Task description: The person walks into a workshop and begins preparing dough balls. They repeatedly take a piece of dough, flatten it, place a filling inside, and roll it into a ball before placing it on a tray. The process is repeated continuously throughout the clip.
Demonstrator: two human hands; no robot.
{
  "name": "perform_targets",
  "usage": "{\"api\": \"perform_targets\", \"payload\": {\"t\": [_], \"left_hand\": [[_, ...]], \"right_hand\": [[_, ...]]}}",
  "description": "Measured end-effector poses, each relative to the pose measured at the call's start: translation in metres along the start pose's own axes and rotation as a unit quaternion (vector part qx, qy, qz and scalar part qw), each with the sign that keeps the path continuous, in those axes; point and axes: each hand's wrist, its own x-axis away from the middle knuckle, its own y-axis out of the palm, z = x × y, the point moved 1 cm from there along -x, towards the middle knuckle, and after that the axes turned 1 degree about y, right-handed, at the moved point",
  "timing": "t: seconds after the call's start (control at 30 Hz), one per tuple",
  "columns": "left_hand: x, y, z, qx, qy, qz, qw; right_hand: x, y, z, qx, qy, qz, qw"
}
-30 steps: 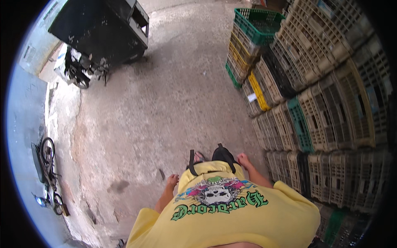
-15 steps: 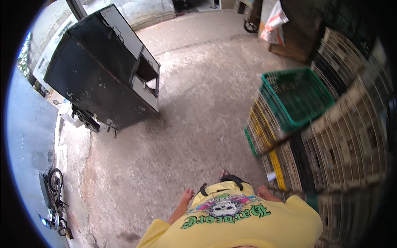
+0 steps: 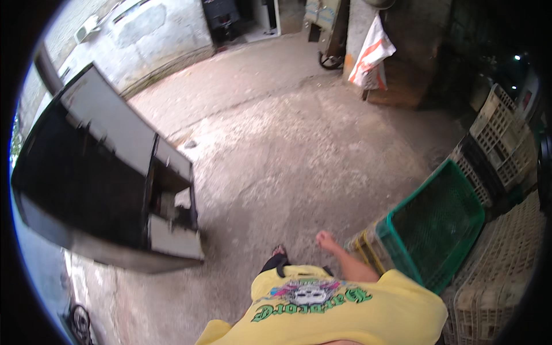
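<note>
Observed in a paved yard: the person's right hand (image 3: 325,240) hung ahead of the body, touching no crate, just beside a yellow crate (image 3: 368,253) and near a green crate (image 3: 440,218). Its fingers seemed drawn in, narrow rather than wide, but blur kept me from telling how far they closed or whether they held anything small. The left hand lay outside the view; state could not be told. The green crate sat on the near stack to the person's right, open side up, probably so it could be reached without unstacking. Beige crates (image 3: 494,276) rose alongside it; presumably they were stacked to spare the floor (image 3: 276,167). Their slotted walls would suit airing and draining (inference). A dark cabinet (image 3: 80,167) stood to the left, well apart from the stacks, likely to leave the passage usable. A white sack (image 3: 374,54) with red-orange stripes hung by a pillar (image 3: 356,34), perhaps to keep it off the ground. Markings: the yellow shirt (image 3: 351,313) bore green gothic lettering, upside down from above, beneath a skull print; not transcribed. No label was legible on crates, cabinet or sack.
</note>
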Motion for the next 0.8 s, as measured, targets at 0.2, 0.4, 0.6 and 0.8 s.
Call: {"api": "perform_targets", "payload": {"t": [0.2, 0.4, 0.6, 0.8], "left_hand": [[-0.207, -0.09, 0.285, -0.068, 0.16, -0.049, 0.983], [-0.375, -0.111, 0.626, -0.067, 0.253, 0.019, 0.965], [-0.44, 0.028, 0.823, 0.048, 0.302, -0.059, 0.95], [-0.477, 0.18, 0.84, -0.262, 0.157, -0.239, 0.921]], "right_hand": [[-0.004, -0.064, -0.035, -0.04, 0.22, 0.091, 0.97], [-0.032, -0.102, 0.007, -0.073, 0.279, 0.205, 0.936], [-0.163, -0.196, 0.022, -0.072, 0.261, 0.213, 0.939], [-0.333, -0.433, -0.112, -0.357, 0.166, 0.273, 0.878]]}}
